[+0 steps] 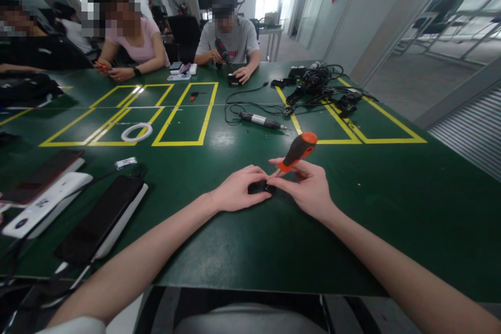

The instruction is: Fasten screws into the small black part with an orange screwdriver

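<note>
On the green table, my left hand (239, 188) curls around a small black part (257, 188), with thumb and fingers on either side of it. What the part is, I cannot make out. My right hand (307, 188) pinches the shaft of a screwdriver (299, 151) that has a black and orange handle. The screwdriver leans to the right, handle up, and its tip points down at the black part between my hands. Fingers hide the exact contact of the tip.
Ahead lies an electric screwdriver (260, 120) on a cord, with a cable tangle (317, 83) behind it. A white ring (136, 132) sits inside yellow tape marks. Phones and a white power strip (47, 203) are at left. Across the table, a person (229, 42) holds a power screwdriver.
</note>
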### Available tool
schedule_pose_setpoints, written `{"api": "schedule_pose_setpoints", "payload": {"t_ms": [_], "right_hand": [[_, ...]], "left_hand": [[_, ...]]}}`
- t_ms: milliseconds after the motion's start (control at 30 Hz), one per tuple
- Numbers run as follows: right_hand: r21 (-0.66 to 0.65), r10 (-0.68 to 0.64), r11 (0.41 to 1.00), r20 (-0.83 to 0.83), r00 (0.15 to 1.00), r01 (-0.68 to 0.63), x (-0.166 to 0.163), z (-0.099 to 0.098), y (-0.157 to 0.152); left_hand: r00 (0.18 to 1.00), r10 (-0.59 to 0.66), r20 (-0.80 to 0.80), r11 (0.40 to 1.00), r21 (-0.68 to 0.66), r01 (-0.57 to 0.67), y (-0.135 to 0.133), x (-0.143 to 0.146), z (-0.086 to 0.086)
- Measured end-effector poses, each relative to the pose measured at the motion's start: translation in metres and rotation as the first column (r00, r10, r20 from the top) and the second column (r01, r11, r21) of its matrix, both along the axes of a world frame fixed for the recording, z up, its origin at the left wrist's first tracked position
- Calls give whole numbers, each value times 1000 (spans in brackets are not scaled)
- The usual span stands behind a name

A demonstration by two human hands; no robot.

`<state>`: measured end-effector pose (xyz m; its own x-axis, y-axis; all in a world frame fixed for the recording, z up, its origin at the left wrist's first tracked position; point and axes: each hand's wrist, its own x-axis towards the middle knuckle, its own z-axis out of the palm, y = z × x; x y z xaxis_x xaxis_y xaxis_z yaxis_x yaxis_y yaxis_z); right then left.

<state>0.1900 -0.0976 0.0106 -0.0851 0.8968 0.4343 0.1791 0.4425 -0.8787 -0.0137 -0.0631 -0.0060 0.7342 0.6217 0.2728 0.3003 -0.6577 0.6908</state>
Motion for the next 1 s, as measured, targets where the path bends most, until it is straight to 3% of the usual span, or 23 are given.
{"api": "schedule_pose_setpoints", "payload": {"t_ms": [333,700,833,1000], "right_hand": [[26,214,976,45,976,-215,-2,2,0],[101,137,984,106,985,-148,2,4,2],[102,151,981,122,981,-164,-1,3,2],[84,176,979,97,980,-185,-5,0,3]], "left_hand": [[999,-39,-38,999,-11,39,0,1,-2],[998,27,63,986,-168,-16,1,-4,5],[990,56,129,998,-45,-50,3,-11,22],[950,41,310,998,38,-56,-1,-13,60]]}}
